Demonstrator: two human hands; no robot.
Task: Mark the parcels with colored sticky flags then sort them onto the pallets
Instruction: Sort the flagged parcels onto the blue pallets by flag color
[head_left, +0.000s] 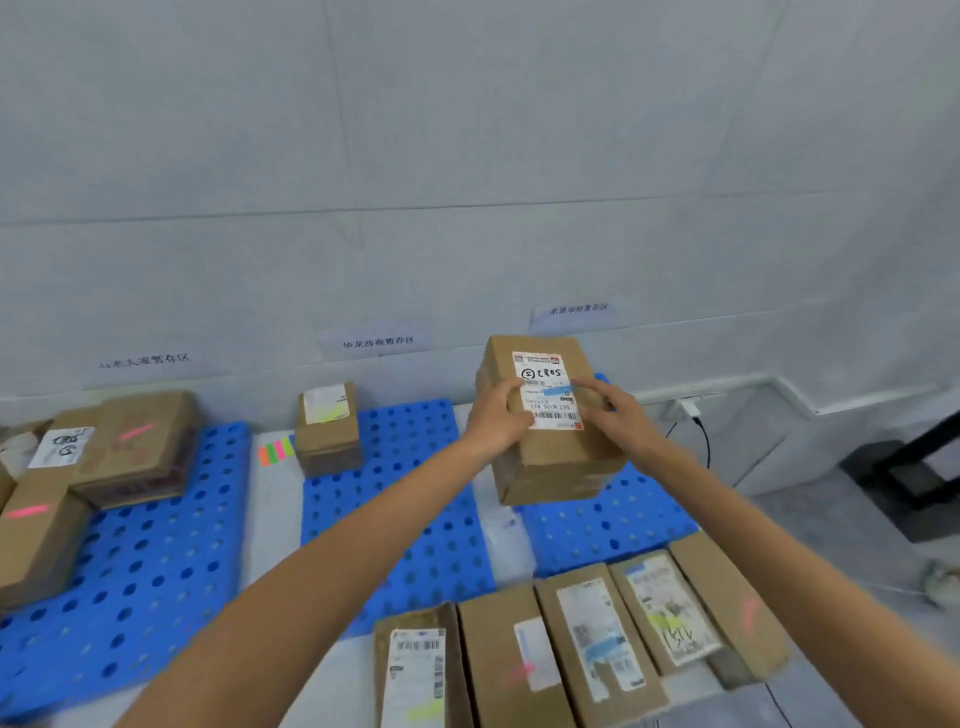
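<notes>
As the person reaches out with both arms, a row of parcels (597, 634) lies closest in, well short of the grip, labels up and each marked with a pink, blue or yellow flag. Further out, the left grip (496, 421) and right grip (618, 415) clamp a cardboard parcel (561, 467) between them, thumbs lying on its shipping label (545, 374), which carries a blue flag (550, 391). Directly under the grip lies the right blue pallet (623, 525); whether the parcel rests on it I cannot tell. Left of the grip, the middle pallet (415, 519) bears a small parcel (327, 441) with a yellow flag. Further left, a pad of sticky flags (277, 451) lies on a white strip, then comes the left pallet (156, 545) with pink-flagged parcels (135, 441). Behind the grip, paper signs (378, 342) hang on the wall.
</notes>
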